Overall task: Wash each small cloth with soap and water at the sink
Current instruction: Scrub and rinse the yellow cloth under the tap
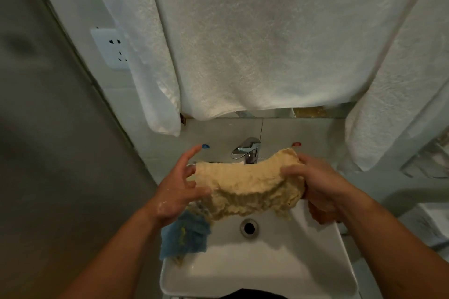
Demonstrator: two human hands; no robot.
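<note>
A yellow cloth [247, 189] is stretched over the white sink [257, 272], below the chrome tap [245, 150]. My right hand [313, 182] grips its right end, fingers closed on the fabric. At the cloth's left end is my left hand [179, 189], with soap suds on its wrist; its fingers are spread and only the fingertips touch the cloth. A blue cloth [184, 238] lies over the sink's left rim beneath my left hand. An orange cloth [320, 213] shows under my right hand at the sink's right rim.
Large white towels [267, 43] hang above the sink and cover most of the wall. A wall socket [110, 48] sits at the left. The drain [249, 227] is uncovered in the basin. A grey wall runs along the left.
</note>
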